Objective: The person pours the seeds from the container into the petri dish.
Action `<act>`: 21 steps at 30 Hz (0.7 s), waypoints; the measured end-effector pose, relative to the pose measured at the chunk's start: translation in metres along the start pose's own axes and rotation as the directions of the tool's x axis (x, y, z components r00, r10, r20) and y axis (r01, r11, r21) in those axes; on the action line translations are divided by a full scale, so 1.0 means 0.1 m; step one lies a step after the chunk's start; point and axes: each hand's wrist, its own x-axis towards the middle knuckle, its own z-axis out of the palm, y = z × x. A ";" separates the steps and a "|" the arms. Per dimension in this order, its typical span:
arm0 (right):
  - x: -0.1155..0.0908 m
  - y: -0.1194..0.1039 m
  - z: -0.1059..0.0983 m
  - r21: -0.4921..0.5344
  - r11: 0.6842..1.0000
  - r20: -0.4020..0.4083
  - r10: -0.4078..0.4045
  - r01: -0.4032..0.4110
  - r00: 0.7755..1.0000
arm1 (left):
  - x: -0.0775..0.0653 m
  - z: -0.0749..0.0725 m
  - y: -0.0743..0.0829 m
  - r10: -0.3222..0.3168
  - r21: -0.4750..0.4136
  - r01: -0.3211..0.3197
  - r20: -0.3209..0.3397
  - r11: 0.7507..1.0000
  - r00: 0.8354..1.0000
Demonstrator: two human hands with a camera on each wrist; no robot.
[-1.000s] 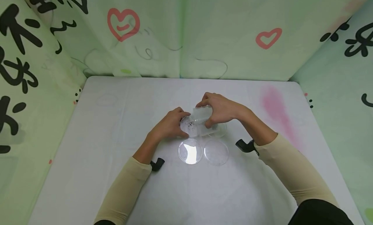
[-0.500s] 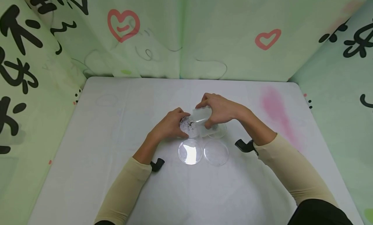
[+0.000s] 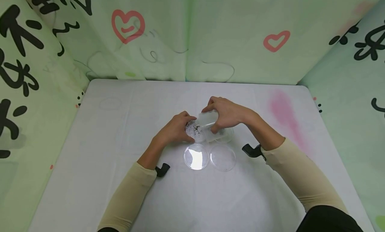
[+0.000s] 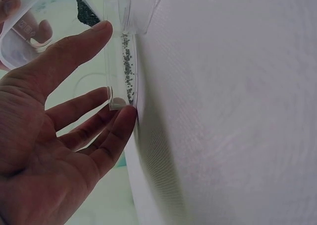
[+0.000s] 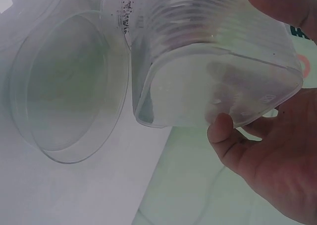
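My left hand (image 3: pixel 176 129) grips the rim of a clear petri dish (image 3: pixel 192 134) with thumb and fingers at its left side. Dark grains (image 4: pixel 127 69) lie scattered in the dish. Above its right part, a clear ribbed plastic container (image 3: pixel 208 117) tips toward it, held by my right hand (image 3: pixel 230 112). In the right wrist view the container's flat base (image 5: pixel 178 91) faces the camera, thumb and fingers gripping its opposite sides. A dark mass of grains (image 4: pixel 86 15) shows near its lower end in the left wrist view. The right hand partly hides the container in the head view.
Another clear dish (image 3: pixel 229 135) stands right of the grain dish, partly under the container. Two clear round dishes or lids lie nearer: a glinting left one (image 3: pixel 189 157) and a right one (image 3: pixel 223 158). A white cloth (image 3: pixel 144 101) covers the table; green printed curtains (image 3: pixel 234 34) surround it.
More dark grains lie in the left dish, spread wider across it. Both hands and the tilted container stay almost in place.
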 end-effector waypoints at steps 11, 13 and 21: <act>0.00 0.02 0.01 0.000 1.000 -0.002 -0.005 0.005 1.000 | 0.00 0.00 0.00 0.001 0.005 -0.001 -0.002 1.000 1.000; 0.00 0.01 0.02 0.004 1.000 -0.004 -0.004 0.004 1.000 | 0.00 0.00 0.00 0.001 0.004 -0.001 0.000 1.000 1.000; 0.01 0.02 0.02 0.002 1.000 -0.006 -0.013 0.013 1.000 | 0.00 0.01 0.00 0.007 0.005 -0.007 -0.009 1.000 1.000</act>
